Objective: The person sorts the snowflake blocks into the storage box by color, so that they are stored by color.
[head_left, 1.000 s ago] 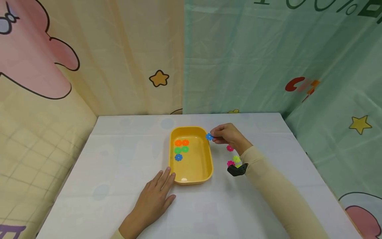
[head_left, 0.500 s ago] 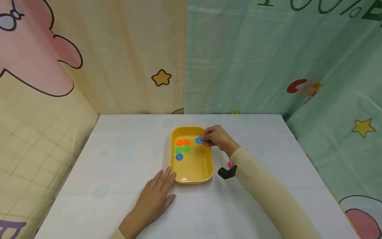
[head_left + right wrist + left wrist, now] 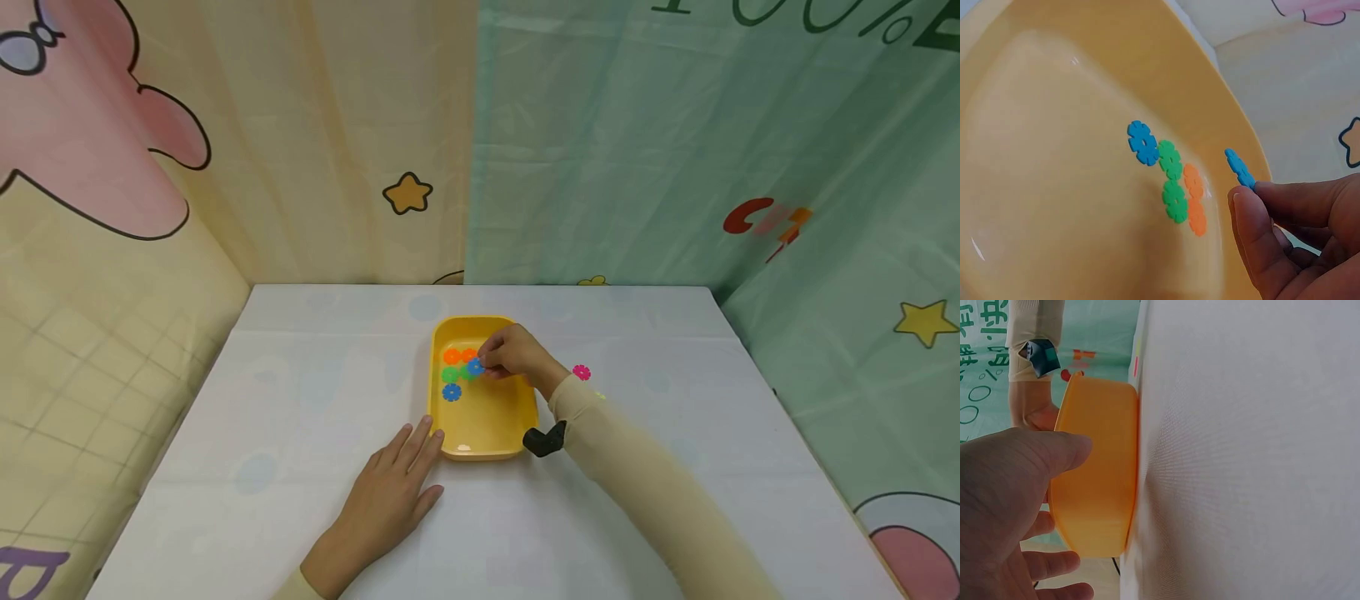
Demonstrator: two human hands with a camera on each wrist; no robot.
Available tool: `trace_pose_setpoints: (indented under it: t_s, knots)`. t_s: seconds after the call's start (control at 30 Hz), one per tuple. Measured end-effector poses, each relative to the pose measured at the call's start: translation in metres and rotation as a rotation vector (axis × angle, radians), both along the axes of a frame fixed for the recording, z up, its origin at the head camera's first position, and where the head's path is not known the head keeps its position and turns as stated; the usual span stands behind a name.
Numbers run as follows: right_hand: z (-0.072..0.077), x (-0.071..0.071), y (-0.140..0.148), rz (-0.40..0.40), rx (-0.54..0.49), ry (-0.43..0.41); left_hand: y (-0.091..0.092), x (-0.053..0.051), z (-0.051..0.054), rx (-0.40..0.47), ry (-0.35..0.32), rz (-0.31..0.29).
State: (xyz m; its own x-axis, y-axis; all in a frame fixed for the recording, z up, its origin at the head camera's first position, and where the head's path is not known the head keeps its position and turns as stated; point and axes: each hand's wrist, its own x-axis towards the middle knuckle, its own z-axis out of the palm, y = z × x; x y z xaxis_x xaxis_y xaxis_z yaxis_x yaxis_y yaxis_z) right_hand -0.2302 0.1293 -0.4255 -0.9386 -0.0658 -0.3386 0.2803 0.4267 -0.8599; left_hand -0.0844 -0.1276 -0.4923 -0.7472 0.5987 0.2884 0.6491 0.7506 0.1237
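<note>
Blue disc (image 3: 1239, 169), edge-pinched by the right hand (image 3: 519, 353), is over the yellow tray (image 3: 486, 429), mid-frame; a slack pinch could drop it onto the green discs (image 3: 1179, 210). The left hand (image 3: 384, 502), lower centre, lies straight-fingered.

Your head camera looks forward and down from the near side of the table (image 3: 322, 375), the farthest view, with the yellow tray (image 3: 487, 425) small below mid-frame and printed curtains (image 3: 360, 108) across the top. Your left wrist camera sits low and near, its picture turned sideways: tabletop fills the right, the tray's outer wall stands left of centre, your left hand (image 3: 1004, 494) at lower left. Your right wrist camera peers closely into the tray, your right hand (image 3: 1310, 215) at lower right. All three views share the tray; head and right wrist also share the coloured discs (image 3: 1174, 201) inside.
</note>
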Motion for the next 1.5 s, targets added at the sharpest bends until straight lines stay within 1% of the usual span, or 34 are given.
trace_pose_setpoints:
  t_s: [0.07,0.23,0.33,0.5,0.73,1.0,1.23,1.4,1.5]
  knots:
    - [-0.004,-0.001,-0.004,0.015,0.042,0.004,0.0,0.0,0.0,0.002,-0.002,0.0]
    - [-0.009,0.0,-0.013,0.053,0.133,0.037,0.001,0.0,0.001,0.001,-0.007,0.002]
    - [-0.013,-0.001,-0.016,0.074,0.207,0.052,0.001,0.0,0.002,-0.004,-0.006,0.003]
    - [-0.02,-0.002,-0.021,0.096,0.307,0.023,0.001,0.0,0.002,-0.007,-0.01,0.005]
    - [-0.022,-0.004,-0.027,0.11,0.336,-0.008,0.001,0.001,0.0,-0.009,0.004,0.003]
    - [-0.023,-0.005,-0.029,0.121,0.415,0.014,0.001,0.0,0.0,-0.006,0.02,0.002]
    - [-0.022,-0.007,-0.029,0.103,0.428,-0.016,0.001,-0.001,0.001,-0.011,0.012,0.007]
    - [-0.02,-0.007,-0.029,0.116,0.444,-0.003,0.002,-0.001,0.001,-0.015,0.001,0.014]
    - [-0.02,-0.008,-0.026,0.122,0.406,-0.007,0.001,0.0,0.002,-0.014,-0.002,0.011]
